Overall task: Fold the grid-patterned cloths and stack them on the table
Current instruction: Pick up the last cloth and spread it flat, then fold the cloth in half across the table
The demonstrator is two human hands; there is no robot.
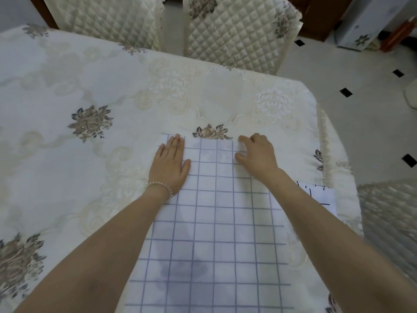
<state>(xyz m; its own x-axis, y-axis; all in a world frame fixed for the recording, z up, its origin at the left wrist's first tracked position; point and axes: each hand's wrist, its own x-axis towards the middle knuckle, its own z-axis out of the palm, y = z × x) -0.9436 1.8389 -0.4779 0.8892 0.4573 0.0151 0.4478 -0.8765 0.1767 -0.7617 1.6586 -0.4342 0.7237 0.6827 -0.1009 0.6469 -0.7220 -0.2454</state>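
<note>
Our left hand (169,159) lay flat, fingers straight, pressing the far left corner of the grid cloth (209,227). Our right hand (257,154) rested on the far right corner, fingers loosely bent, gripping nothing we could tell. Cloth ran lengthwise from us. Second grid piece (320,197) near right; bare table (90,86) beyond and left.

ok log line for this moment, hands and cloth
left hand: flat on cloth | right hand: fingers curled at far right corner | cloth: spread on table | second cloth: at right
</note>
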